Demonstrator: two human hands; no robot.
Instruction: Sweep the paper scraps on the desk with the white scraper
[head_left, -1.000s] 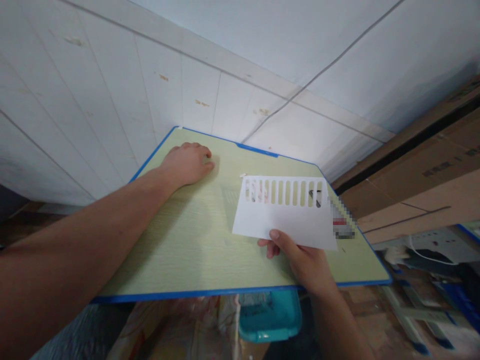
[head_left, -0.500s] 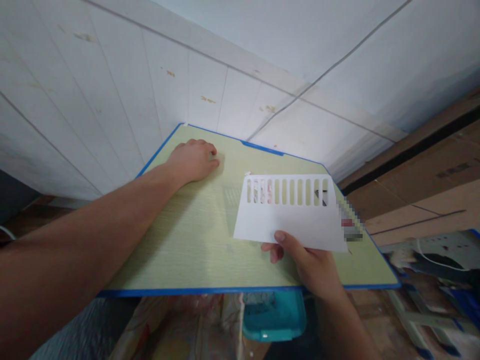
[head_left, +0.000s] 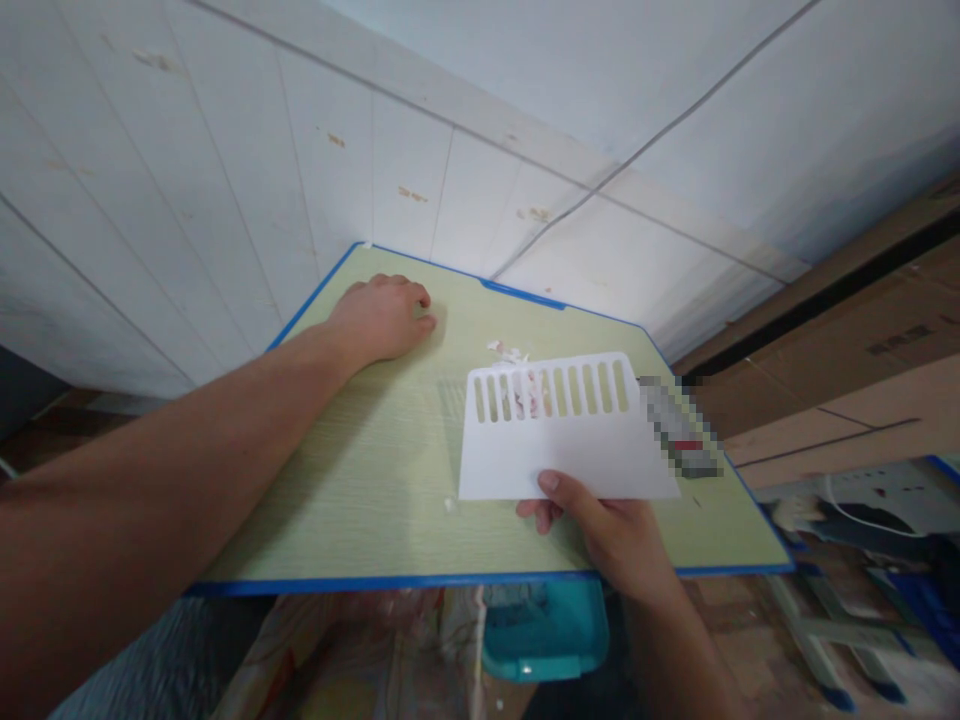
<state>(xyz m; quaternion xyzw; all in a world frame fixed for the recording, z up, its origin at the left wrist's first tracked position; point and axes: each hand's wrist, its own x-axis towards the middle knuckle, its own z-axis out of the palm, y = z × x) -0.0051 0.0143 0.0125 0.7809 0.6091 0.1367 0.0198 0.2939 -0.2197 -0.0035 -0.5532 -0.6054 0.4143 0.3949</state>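
White wall panelling rises behind a pale green table edged in blue, and one grey cable runs slantwise down the wall to the table's far side. Brown cardboard stands against the wall beyond the right edge, and beneath the near edge sits one teal bin, its back part hidden by the tabletop. One slotted white card is tilted above the right half of the table, with eleven upright slots in a row along its far side. Small white scraps cluster just past that side, some showing through the middle slots; they overlap too much to count. One separate white speck lies near the card's left corner. To the card's right rests one pixelated item with a red patch, too obscured to identify. Of the person's two hands, the right hand pinches the card's near edge, thumb on top and fingers beneath, while the left hand rests on the table's far left, fingers loosely curled, thumb and forefinger apart with nothing visible between them.
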